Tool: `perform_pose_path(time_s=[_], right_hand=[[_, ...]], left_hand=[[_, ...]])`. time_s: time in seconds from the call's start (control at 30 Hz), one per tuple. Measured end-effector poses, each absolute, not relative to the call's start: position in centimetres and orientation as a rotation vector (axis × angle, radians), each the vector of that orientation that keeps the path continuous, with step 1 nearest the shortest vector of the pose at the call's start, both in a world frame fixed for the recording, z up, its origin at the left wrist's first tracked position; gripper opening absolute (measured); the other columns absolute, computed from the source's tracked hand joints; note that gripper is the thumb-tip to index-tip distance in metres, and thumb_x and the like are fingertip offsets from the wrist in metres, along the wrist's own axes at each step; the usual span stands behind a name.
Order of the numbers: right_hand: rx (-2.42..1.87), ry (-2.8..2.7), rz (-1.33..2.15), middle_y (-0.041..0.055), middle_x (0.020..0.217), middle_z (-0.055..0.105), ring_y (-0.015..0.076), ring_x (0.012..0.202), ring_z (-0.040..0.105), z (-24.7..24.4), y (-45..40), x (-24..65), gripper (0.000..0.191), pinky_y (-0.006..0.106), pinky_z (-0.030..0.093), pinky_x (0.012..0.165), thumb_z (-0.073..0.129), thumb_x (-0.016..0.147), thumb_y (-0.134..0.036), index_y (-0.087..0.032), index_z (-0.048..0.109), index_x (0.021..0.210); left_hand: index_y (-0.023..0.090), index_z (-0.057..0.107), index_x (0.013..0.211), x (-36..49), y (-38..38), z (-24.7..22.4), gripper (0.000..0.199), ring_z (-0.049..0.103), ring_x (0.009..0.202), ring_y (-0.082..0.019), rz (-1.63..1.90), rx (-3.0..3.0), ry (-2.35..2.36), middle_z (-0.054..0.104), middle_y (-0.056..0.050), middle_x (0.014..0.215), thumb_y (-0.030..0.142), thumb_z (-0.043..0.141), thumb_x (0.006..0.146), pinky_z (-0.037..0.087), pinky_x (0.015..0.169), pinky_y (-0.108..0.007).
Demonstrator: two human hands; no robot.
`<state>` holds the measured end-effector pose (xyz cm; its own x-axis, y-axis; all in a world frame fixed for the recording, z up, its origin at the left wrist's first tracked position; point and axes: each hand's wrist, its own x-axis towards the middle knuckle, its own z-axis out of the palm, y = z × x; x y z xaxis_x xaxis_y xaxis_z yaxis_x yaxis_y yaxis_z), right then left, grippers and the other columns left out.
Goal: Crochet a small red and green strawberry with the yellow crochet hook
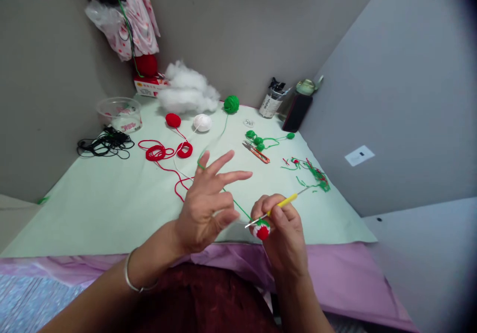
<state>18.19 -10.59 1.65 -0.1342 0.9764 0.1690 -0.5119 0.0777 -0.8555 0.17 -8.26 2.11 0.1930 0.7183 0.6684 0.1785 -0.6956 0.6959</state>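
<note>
My left hand [206, 201] is raised over the table with its fingers spread. Green yarn [240, 207] loops round one of its fingers and runs down to a small crocheted piece [262, 229] in red, white and green. My right hand [285, 228] is closed on that piece and on a yellow-handled crochet hook [286, 201]. The hook's metal tip lies across the top of the piece, pointing left. Behind the hands, the yarn leads back toward a green yarn ball [231, 104].
Red [173, 120] and white yarn balls [202, 123] sit behind my left hand, with white stuffing [188, 89] further back. Orange thread snips [257, 152] lie near small green pieces [258, 139]. Yarn scraps [316, 174] lie right; black cord [106, 142] lies left.
</note>
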Motion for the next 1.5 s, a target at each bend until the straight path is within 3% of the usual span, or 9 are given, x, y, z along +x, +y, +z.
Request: perform_pose_path(time_s=[0.1,0.17,0.23,0.3,0.6,0.83,1.03,1.27,1.5], right_hand=[[-0.674,-1.043,1.281,0.0007,0.078,0.07,0.0114,0.071,0.065,1.3,-10.6,18.0,0.015,0.021,0.051,0.063,0.069,0.098,-0.032,-0.022,0.076,0.088],[-0.724,-1.113,1.134,0.0013,0.083,0.073,0.0129,0.078,0.069,1.0,-10.7,17.9,0.014,0.023,0.054,0.068,0.067,0.1,-0.03,-0.024,0.077,0.093],[-0.782,-1.219,0.96,0.0014,0.088,0.075,0.0141,0.082,0.07,0.7,-10.9,17.8,0.014,0.025,0.057,0.072,0.063,0.102,-0.024,-0.025,0.077,0.098],[-0.808,-1.347,0.759,0.0018,0.091,0.076,0.0152,0.085,0.071,0.6,-11.3,17.7,0.018,0.027,0.059,0.074,0.06,0.102,-0.017,-0.026,0.076,0.104],[-0.738,-1.858,-0.068,0.0114,0.114,0.077,0.0219,0.102,0.077,-0.3,-12.3,17.5,0.043,0.033,0.067,0.079,0.062,0.095,-0.003,-0.02,0.067,0.134],[-0.715,-1.895,-0.206,0.0094,0.104,0.076,0.0205,0.1,0.076,-0.7,-12.2,17.0,0.036,0.031,0.067,0.082,0.06,0.097,-0.006,-0.015,0.069,0.132],[-0.725,-2.006,-0.406,0.0064,0.098,0.081,0.0175,0.091,0.072,0.9,-11.9,16.9,0.02,0.028,0.065,0.083,0.064,0.096,-0.007,-0.017,0.075,0.11],[-0.59,-2.055,-0.008,0.0104,0.116,0.077,0.0205,0.107,0.071,0.9,-11.2,16.7,0.036,0.034,0.064,0.091,0.058,0.099,-0.009,-0.022,0.069,0.131],[-0.936,-1.739,1.082,0.0096,0.129,0.07,0.0173,0.104,0.073,1.7,-9.6,16.7,0.039,0.034,0.063,0.087,0.055,0.105,-0.029,-0.027,0.055,0.144]], left_hand=[[0.021,0.079,0.109,-0.8,-8.0,1.5,0.052,0.034,0.155,-0.042,1.424,2.413,0.996,0.067,-0.016,0.143,0.064,0.051,0.1,0.006,0.127,-0.067],[0.017,0.067,0.14,-0.8,-8.4,1.2,0.067,0.05,0.14,-0.04,1.367,2.379,1.063,0.07,-0.019,0.131,0.067,0.056,0.097,0.027,0.122,-0.064],[0.019,0.05,0.156,-0.4,-9.1,1.0,0.073,0.066,0.109,-0.03,1.296,2.191,1.081,0.073,-0.013,0.109,0.061,0.06,0.097,0.05,0.104,-0.049],[0.024,0.04,0.162,0.0,-10.0,0.8,0.073,0.065,0.083,-0.02,1.245,1.953,1.093,0.07,-0.004,0.095,0.05,0.065,0.099,0.056,0.084,-0.034],[0.027,0.059,0.147,0.4,-11.2,1.0,0.064,0.067,0.091,-0.015,1.161,1.155,0.881,0.071,-0.001,0.102,0.034,0.082,0.088,0.053,0.089,-0.028],[0.031,0.077,0.125,0.2,-10.9,1.0,0.046,0.058,0.074,-0.008,1.158,0.835,0.816,0.061,0.005,0.084,0.03,0.09,0.081,0.048,0.072,-0.019],[0.033,0.079,0.121,0.0,-11.5,1.2,0.029,0.056,0.079,-0.008,1.163,0.797,0.798,0.062,0.002,0.09,0.034,0.079,0.092,0.046,0.075,-0.017],[0.033,0.078,0.124,-1.1,-11.1,1.6,0.036,0.057,0.075,-0.008,1.164,0.723,0.764,0.062,0.003,0.086,0.03,0.083,0.089,0.047,0.07,-0.016],[0.034,0.07,0.137,-2.9,-10.4,1.6,0.05,0.067,0.082,-0.013,1.083,1.017,0.871,0.069,0.002,0.09,0.028,0.082,0.088,0.055,0.082,-0.024]])
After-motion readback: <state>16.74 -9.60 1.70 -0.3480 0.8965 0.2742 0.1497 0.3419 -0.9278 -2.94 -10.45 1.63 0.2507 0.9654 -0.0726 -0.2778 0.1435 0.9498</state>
